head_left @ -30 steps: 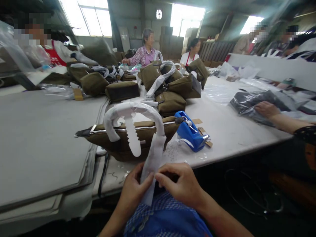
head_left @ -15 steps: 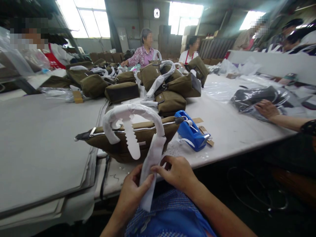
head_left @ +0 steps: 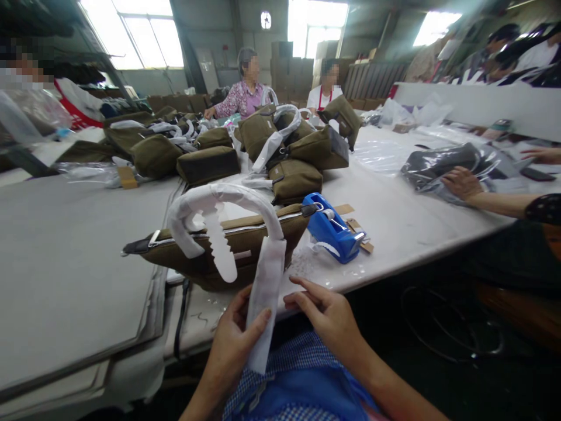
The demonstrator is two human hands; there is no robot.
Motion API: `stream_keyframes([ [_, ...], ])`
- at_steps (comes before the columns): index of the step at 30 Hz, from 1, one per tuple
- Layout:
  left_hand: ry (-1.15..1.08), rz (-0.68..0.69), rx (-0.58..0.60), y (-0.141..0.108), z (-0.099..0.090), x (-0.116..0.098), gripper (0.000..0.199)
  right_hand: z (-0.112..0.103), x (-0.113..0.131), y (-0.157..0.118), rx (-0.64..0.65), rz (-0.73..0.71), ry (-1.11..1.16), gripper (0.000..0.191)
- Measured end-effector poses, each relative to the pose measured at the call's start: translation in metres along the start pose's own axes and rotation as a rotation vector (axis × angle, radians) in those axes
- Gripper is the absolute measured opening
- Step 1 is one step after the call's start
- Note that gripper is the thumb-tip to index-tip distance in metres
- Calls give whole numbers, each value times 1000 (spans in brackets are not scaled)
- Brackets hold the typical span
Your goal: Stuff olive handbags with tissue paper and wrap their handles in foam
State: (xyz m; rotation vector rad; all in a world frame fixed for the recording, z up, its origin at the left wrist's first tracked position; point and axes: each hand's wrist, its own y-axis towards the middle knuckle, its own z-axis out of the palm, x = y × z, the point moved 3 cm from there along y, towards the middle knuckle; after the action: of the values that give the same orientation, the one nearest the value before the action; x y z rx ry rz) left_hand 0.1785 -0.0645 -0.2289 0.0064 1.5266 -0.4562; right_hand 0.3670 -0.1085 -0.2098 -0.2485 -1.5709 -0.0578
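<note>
An olive-green handbag (head_left: 245,234) with a silver zipper stands at the table's near edge, its handle (head_left: 228,192) wrapped in white padding. A white serrated tie strip (head_left: 221,251) hangs down from that handle. My left hand (head_left: 241,333) grips a flat white wrapping strip (head_left: 268,286) that runs down from the handle's right end, thumb in front and fingers behind. To the right of the strip, apart from it, is my right hand (head_left: 326,310), its fingers loosely stretched and nothing visible in them. A blue tape dispenser (head_left: 337,237) sits just right of the handbag.
A pile of olive handbags (head_left: 263,134) with wrapped handles covers the table's middle. Stacked flat sheets (head_left: 79,251) lie at left. Brown tags (head_left: 359,228) are beside the dispenser. On the right, a co-worker's hand (head_left: 464,182) rests on a plastic-wrapped dark bag (head_left: 442,166).
My right hand has let go of the white wrapping strip and drawn off to the right, its fingers opening. My left hand still holds the strip. The whole view has shifted slightly.
</note>
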Motion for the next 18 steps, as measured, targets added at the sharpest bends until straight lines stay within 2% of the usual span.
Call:
stream_keyframes([
  [3,-22,-7,24,0,6,2,71,20,12,-4,102,-45,75,55],
  [7,-79,2,9,2,15,3,76,39,8,12,93,-53,75,28],
  [9,-103,14,-13,4,19,5,77,42,0,21,117,-18,129,30],
  [11,-114,52,2,6,20,6,81,39,-7,29,137,-13,158,35],
  [14,-69,121,37,8,15,6,83,26,-14,37,101,-65,55,37],
  [16,40,162,-34,9,2,4,73,14,-17,40,44,-108,-63,38],
  [18,183,203,-171,8,-15,-1,62,1,-18,40,-15,-145,-160,43],
])
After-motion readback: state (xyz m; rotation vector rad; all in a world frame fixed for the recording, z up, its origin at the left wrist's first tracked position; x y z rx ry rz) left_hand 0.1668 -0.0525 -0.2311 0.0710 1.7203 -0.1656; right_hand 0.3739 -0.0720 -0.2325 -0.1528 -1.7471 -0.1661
